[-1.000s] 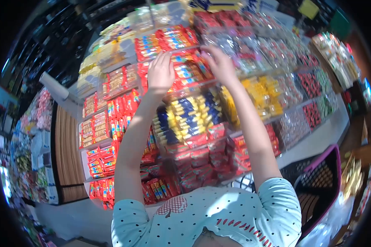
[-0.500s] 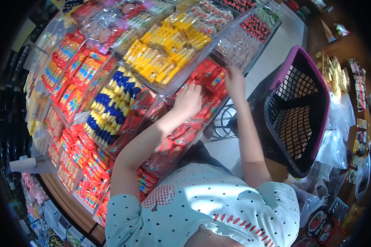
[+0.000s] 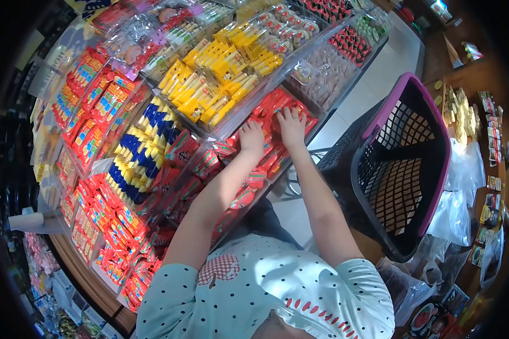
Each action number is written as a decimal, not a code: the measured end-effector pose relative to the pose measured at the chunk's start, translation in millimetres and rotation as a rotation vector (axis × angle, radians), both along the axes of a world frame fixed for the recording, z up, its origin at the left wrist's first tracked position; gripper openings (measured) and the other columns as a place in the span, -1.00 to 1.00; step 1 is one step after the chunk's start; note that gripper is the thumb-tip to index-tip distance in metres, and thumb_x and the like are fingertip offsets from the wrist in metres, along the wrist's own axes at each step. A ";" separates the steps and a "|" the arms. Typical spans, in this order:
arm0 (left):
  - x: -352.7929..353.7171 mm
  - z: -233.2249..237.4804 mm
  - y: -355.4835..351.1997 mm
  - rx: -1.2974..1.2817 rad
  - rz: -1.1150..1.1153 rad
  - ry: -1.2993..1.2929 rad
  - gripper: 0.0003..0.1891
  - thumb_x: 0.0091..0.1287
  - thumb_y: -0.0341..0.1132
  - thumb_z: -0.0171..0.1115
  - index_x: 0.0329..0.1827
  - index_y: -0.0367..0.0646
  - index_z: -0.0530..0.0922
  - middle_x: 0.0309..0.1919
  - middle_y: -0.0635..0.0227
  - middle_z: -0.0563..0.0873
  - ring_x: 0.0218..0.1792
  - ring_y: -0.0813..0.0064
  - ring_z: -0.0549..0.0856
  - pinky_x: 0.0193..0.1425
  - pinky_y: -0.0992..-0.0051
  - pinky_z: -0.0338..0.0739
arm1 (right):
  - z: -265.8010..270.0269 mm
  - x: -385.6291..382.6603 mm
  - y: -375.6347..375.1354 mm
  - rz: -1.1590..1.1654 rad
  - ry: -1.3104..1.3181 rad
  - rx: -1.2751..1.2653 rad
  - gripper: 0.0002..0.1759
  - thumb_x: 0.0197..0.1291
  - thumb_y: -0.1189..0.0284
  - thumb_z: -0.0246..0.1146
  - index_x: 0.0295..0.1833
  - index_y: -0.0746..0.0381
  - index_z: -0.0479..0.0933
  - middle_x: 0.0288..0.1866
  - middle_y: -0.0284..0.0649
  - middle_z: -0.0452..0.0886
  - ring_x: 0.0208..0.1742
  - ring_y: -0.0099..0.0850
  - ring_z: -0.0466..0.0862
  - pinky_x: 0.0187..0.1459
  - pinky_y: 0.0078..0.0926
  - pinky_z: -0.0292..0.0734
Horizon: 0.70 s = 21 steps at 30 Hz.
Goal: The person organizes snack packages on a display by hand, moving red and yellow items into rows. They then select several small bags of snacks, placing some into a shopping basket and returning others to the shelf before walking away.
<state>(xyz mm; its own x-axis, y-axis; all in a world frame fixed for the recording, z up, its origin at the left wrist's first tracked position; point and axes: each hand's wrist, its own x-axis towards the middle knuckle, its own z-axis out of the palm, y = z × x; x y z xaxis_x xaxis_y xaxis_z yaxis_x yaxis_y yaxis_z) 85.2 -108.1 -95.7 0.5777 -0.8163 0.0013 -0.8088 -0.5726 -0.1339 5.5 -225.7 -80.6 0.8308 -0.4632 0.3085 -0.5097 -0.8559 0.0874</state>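
Red snack packets [image 3: 270, 108] fill a clear-walled bin at the front of the sloped display. On their near-left part rests my left hand [image 3: 251, 139], palm down with its fingers apart. A short way to the right, my right hand [image 3: 292, 127] lies over the same packets, its fingers spread and the tips partly sunk among them. No packet is lifted in either hand. Red packets with green edges [image 3: 206, 165] sit in the bin under my left forearm. Behind my hands are yellow-wrapped sticks [image 3: 209, 85].
A black basket with a purple rim [image 3: 373, 133] stands to my right, close to my right forearm. Blue-and-yellow packets [image 3: 138, 148] are at left. Clear bin dividers [image 3: 232, 129] separate the goods. Plastic bags [image 3: 455, 209] hang beyond the basket.
My right hand has moved left from the bin's right edge onto the red packets, nearer my left hand. My left hand has shifted slightly left, its fingers more spread. The view moved a little.
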 end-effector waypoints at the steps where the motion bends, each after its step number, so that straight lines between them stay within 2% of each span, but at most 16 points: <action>1: 0.1 0.7 0.2 0.054 -0.009 0.031 -0.27 -0.10 -0.15 0.45 0.11 -0.32 0.34 -0.09 0.18 0.49 -0.09 0.29 0.56 -0.04 0.38 0.49 | 0.7 2.9 -0.4 -0.050 0.077 0.043 -0.70 0.15 0.38 0.07 0.02 0.06 0.49 0.11 -0.22 0.44 0.23 -0.22 0.38 0.20 0.00 0.23; 4: -0.3 6.2 1.0 0.075 0.010 0.091 -0.25 -0.09 -0.15 0.45 0.14 -0.30 0.30 -0.07 0.14 0.48 -0.07 0.28 0.56 -0.02 0.37 0.48 | 2.4 11.4 -1.2 -0.112 0.120 0.001 -0.71 0.16 0.36 0.07 0.02 0.02 0.49 0.12 -0.25 0.42 0.25 -0.25 0.35 0.20 0.00 0.23; 5: 0.1 8.6 -0.4 0.157 0.026 0.158 -0.39 0.11 -0.20 0.27 0.19 -0.23 0.27 -0.08 0.14 0.51 -0.07 0.30 0.55 -0.04 0.34 0.42 | 2.8 12.1 -1.3 -0.108 0.161 0.000 -0.70 0.17 0.35 0.06 0.04 0.00 0.48 0.14 -0.26 0.42 0.29 -0.24 0.33 0.22 0.01 0.21; 6: 0.3 9.0 -1.3 0.150 0.028 0.156 -0.39 0.11 -0.20 0.27 0.19 -0.23 0.27 -0.08 0.14 0.51 -0.07 0.30 0.55 -0.04 0.34 0.42 | 2.2 11.8 -1.2 -0.106 0.159 -0.006 -0.70 0.17 0.35 0.06 0.04 0.00 0.48 0.14 -0.26 0.42 0.29 -0.24 0.33 0.22 0.01 0.21; 8: 2.1 10.1 -0.7 0.122 0.048 0.207 -0.17 -0.11 -0.13 0.48 0.18 -0.28 0.23 -0.09 0.08 0.51 -0.06 0.23 0.58 -0.03 0.35 0.51 | 1.9 9.9 -0.5 -0.035 0.183 -0.076 -0.71 0.19 0.35 0.05 0.03 0.01 0.48 0.21 -0.25 0.40 0.35 -0.22 0.28 0.27 0.04 0.16; 10: 5.6 8.5 2.2 0.054 0.043 0.191 -0.17 -0.10 -0.12 0.49 0.17 -0.28 0.22 -0.11 0.05 0.54 -0.09 0.21 0.62 -0.05 0.34 0.55 | 5.7 8.7 1.0 -0.004 0.201 -0.110 -0.71 0.19 0.36 0.05 0.03 0.01 0.48 0.22 -0.23 0.40 0.36 -0.21 0.27 0.30 0.06 0.13; 12: 7.3 12.3 2.1 0.027 0.074 0.336 -0.18 -0.08 -0.13 0.48 0.17 -0.29 0.22 -0.13 0.01 0.57 -0.11 0.17 0.65 -0.08 0.31 0.57 | 4.5 7.3 3.1 0.025 0.215 -0.136 -0.71 0.20 0.36 0.04 0.04 0.02 0.47 0.24 -0.22 0.40 0.37 -0.20 0.26 0.32 0.09 0.10; 13: 9.3 17.0 3.1 0.033 0.089 0.455 -0.19 -0.06 -0.14 0.47 0.17 -0.32 0.20 -0.12 -0.05 0.59 -0.08 0.10 0.66 -0.08 0.23 0.59 | 2.2 7.9 2.4 -0.004 0.240 -0.114 -0.70 0.17 0.38 0.06 0.04 0.02 0.47 0.27 -0.22 0.38 0.36 -0.19 0.29 0.32 0.10 0.09; 14: 11.8 21.8 4.5 0.028 0.092 0.446 -0.19 -0.06 -0.14 0.47 0.17 -0.32 0.20 -0.12 -0.05 0.59 -0.08 0.10 0.66 -0.08 0.23 0.59 | 0.6 7.5 0.8 -0.033 0.265 -0.092 -0.70 0.14 0.40 0.08 0.03 0.02 0.47 0.30 -0.22 0.37 0.35 -0.18 0.31 0.32 0.11 0.09; 15: 14.4 28.1 6.8 0.006 0.097 0.549 -0.20 -0.03 -0.13 0.46 0.17 -0.32 0.21 -0.12 -0.02 0.60 -0.09 0.13 0.67 -0.09 0.25 0.60 | 0.2 4.2 0.3 -0.011 0.227 -0.171 -0.70 0.14 0.40 0.08 0.02 0.03 0.48 0.18 -0.22 0.46 0.27 -0.19 0.39 0.32 0.10 0.11; 16: 16.9 34.2 8.4 -0.018 0.102 0.655 -0.22 -0.01 -0.11 0.45 0.16 -0.33 0.21 -0.12 0.01 0.61 -0.10 0.16 0.68 -0.10 0.26 0.62 | -0.3 2.5 -1.0 -0.006 0.220 -0.175 -0.70 0.14 0.40 0.08 0.02 0.03 0.48 0.18 -0.22 0.46 0.27 -0.19 0.39 0.32 0.10 0.11; 17: 20.9 40.6 8.5 -0.024 0.141 0.744 -0.19 -0.02 -0.08 0.48 0.16 -0.34 0.21 -0.07 -0.02 0.61 -0.03 0.12 0.66 -0.02 0.23 0.60 | -0.7 1.2 -2.5 -0.020 0.271 -0.127 -0.70 0.17 0.38 0.06 0.04 0.04 0.48 0.14 -0.22 0.46 0.26 -0.20 0.38 0.33 0.09 0.09; 18: 23.1 51.2 10.2 -0.032 0.148 0.738 -0.19 -0.02 -0.08 0.48 0.16 -0.34 0.21 -0.07 -0.02 0.61 -0.03 0.12 0.66 -0.02 0.23 0.60 | 0.4 0.0 -3.5 -0.033 0.321 -0.080 -0.70 0.20 0.35 0.03 0.05 0.06 0.47 0.11 -0.21 0.47 0.25 -0.21 0.38 0.34 0.09 0.07; 19: 24.7 59.1 11.5 -0.101 0.158 0.767 -0.18 -0.03 -0.09 0.47 0.16 -0.34 0.19 -0.05 -0.05 0.61 -0.02 0.09 0.65 0.00 0.22 0.59 | 2.9 -3.4 -4.5 -0.013 0.294 -0.044 -0.72 0.19 0.35 0.04 0.00 0.07 0.52 0.02 -0.23 0.49 0.18 -0.23 0.41 0.34 0.07 0.07; 21: 31.1 66.9 13.8 -0.212 0.174 0.848 -0.16 -0.03 -0.11 0.47 0.18 -0.39 0.17 0.00 -0.12 0.59 0.00 0.00 0.63 0.06 0.20 0.55 | 3.5 -4.5 -4.2 -0.009 0.238 -0.070 -0.75 0.18 0.35 0.05 -0.05 0.06 0.54 -0.02 -0.25 0.49 0.18 -0.26 0.42 0.33 0.07 0.07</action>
<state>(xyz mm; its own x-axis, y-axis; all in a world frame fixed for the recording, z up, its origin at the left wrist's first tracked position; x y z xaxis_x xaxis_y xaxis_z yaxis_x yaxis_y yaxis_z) 116.3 -94.4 -28.8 0.5685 -0.7481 -0.3423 -0.4867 -0.6413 0.5932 1.0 -229.9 -77.2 0.8797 -0.4555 0.1364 -0.4755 -0.8389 0.2651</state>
